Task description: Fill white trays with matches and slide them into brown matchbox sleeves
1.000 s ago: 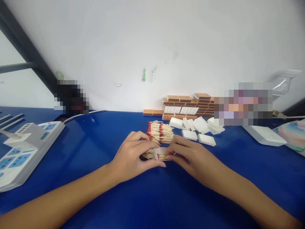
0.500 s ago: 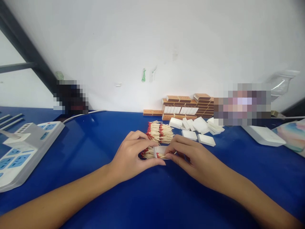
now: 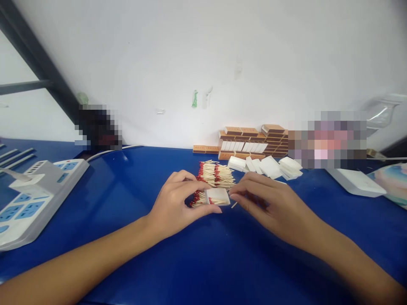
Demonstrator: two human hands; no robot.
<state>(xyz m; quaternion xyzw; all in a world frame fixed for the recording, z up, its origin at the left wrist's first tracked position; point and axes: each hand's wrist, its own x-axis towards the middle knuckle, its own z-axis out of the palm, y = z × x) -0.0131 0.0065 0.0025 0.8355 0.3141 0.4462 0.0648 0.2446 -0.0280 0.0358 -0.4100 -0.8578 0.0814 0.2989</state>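
Between the thumb and fingers of my left hand (image 3: 176, 197) is a small white matchbox tray (image 3: 219, 194), its open side up. A few red-tipped matches lie inside it. My right hand (image 3: 267, 197) is just beyond the tray's right end, thumb and fingertips close together; whether they hold anything I cannot make out. One pale matchstick (image 3: 234, 205) shows below those fingertips. Behind the tray lies a pile of matches (image 3: 216, 174) in two rows, heads to the left. More loose matches (image 3: 197, 199) lie by my left fingers, partly hidden.
Brown and orange matchboxes (image 3: 275, 140) are stacked against the white wall. White trays (image 3: 270, 166) lie scattered in front of them. A power strip (image 3: 47, 195) with a plugged-in adapter sits on the blue table (image 3: 190, 262) at left. At far right is a white box (image 3: 359, 182).
My right hand has drawn back to the right, out of the tray, uncovering its right end and the matches in it. My left hand stays on the tray. The view has shifted slightly.
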